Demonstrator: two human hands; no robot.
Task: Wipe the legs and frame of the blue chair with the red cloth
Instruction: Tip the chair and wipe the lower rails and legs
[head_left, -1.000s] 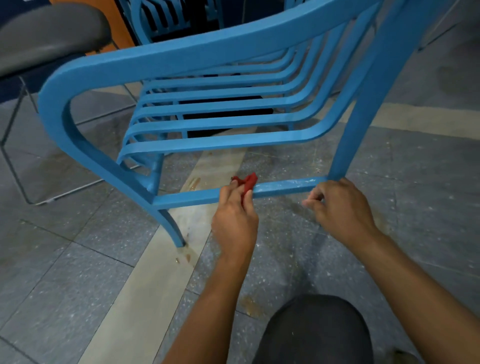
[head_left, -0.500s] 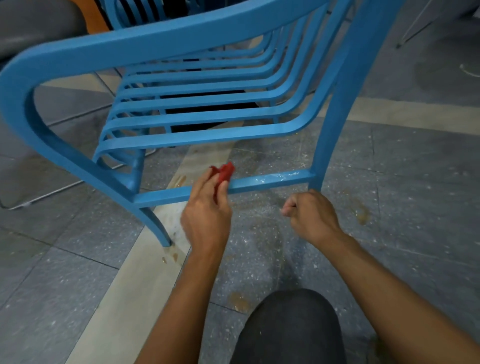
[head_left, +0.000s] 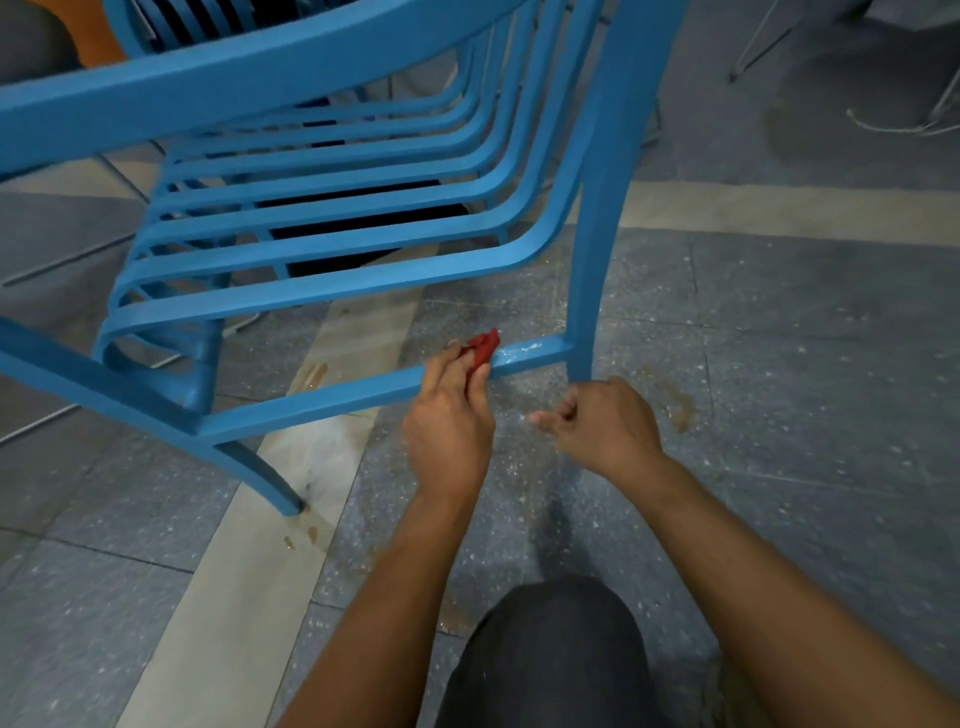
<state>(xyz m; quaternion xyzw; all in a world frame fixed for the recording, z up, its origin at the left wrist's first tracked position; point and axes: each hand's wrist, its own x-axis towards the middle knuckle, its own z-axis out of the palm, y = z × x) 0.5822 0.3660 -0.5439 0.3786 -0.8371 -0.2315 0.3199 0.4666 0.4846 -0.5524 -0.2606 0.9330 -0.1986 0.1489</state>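
Observation:
The blue chair (head_left: 332, 291) with a slatted seat stands close in front of me on the floor. A low crossbar (head_left: 332, 397) joins its near legs. My left hand (head_left: 449, 421) presses a small bunched red cloth (head_left: 483, 347) against that crossbar, close to the upright right leg (head_left: 597, 218). Just right of the cloth the bar bears pale wet streaks. My right hand (head_left: 602, 423) is a loose fist below the foot of that leg, off the chair and holding nothing.
The floor is grey speckled tile with a pale band (head_left: 249, 545) and brown stains. My dark-clothed knee (head_left: 545, 654) is at the bottom. Metal chair legs (head_left: 748, 52) stand at the upper right, a dark padded seat (head_left: 31, 41) at the upper left.
My left hand has slid the red cloth rightward along the crossbar toward the right leg. My right hand has let go of the bar's right end and dropped below it.

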